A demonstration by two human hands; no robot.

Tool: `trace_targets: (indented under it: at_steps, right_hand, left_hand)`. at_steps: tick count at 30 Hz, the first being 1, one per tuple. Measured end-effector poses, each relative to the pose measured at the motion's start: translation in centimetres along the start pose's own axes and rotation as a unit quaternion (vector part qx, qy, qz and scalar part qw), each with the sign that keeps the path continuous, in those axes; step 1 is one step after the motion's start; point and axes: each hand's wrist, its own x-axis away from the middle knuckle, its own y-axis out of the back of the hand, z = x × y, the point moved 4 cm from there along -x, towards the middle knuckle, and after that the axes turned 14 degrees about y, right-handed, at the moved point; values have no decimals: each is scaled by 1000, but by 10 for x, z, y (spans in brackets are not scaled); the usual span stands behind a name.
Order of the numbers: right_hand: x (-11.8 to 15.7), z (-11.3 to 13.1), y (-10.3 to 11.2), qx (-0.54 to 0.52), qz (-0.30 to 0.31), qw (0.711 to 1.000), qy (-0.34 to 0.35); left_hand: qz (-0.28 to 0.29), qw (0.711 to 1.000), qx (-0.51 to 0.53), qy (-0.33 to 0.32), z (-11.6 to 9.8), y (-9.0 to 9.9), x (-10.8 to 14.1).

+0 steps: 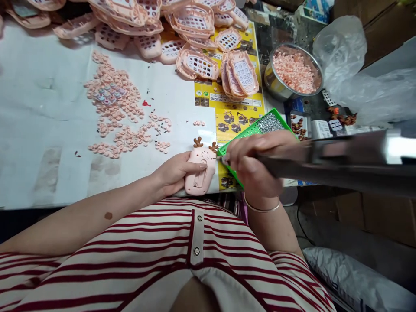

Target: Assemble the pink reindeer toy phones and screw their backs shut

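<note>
Two brown antlers (198, 142) top the pink toy case (204, 173), which the left hand (172, 174) grips, thumb over its back, at the near edge of the desk (65, 130). The right hand (260, 167) has its fingers wrapped around a long dark tool (312, 167), tip at the case's upper right edge, beside a green tray (243, 132).

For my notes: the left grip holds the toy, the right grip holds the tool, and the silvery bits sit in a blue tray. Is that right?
Not quite: the tray is green, not blue, as the head view shows. The left grip holds the toy, the right grip holds the tool, and the silvery bits sit in the tray.
</note>
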Motion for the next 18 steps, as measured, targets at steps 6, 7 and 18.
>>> trace_targets:
  at_steps: [6,7,18]
  right_hand:
    - [-8,-19,34,72,-90,992,56]
    - [-6,-26,36,74,-96,991,54]
    - [-1,-41,37,93,-108,990,22]
  left_hand:
    - [-23,1000,-3,12,0,0,0]
    - [-25,1000,-3,14,0,0,0]
    - [-13,1000,-8,12,0,1,0]
